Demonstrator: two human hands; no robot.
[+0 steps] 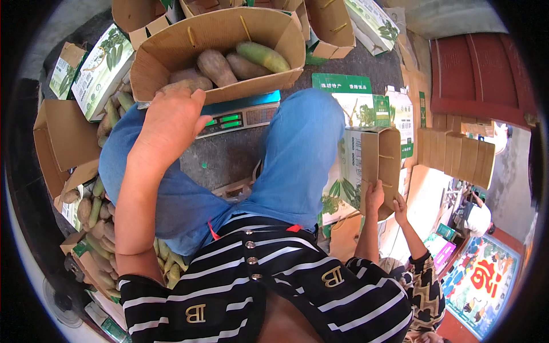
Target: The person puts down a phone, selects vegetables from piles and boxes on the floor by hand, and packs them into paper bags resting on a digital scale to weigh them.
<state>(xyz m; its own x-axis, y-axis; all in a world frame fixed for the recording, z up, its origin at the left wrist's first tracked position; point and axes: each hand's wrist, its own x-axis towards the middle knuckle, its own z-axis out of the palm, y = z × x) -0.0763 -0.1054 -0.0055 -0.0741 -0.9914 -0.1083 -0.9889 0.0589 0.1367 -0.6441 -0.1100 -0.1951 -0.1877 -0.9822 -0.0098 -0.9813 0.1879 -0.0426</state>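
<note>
A long carton (229,34) sits on a digital scale (243,119) with lit green displays, just beyond my knees. Inside lie a green radish (263,56) and several brown, dull-skinned root vegetables (216,67). My left hand (171,117) is at the carton's near rim, fingers bent over the edge beside a brown root and thumb outside; its fingertips are hidden. To my right, my right hand (374,197) grips the edge of an empty upright carton (372,151). A co-worker's hand (401,210) holds the same carton's near end.
Open cartons (329,26) crowd the far side. Left of my legs, roots and green radishes (94,208) are heaped beside an open box (68,134). Flat printed cardboard (337,194) lies at my right knee, with folded cartons (457,151) further right. Another person (477,217) is far right.
</note>
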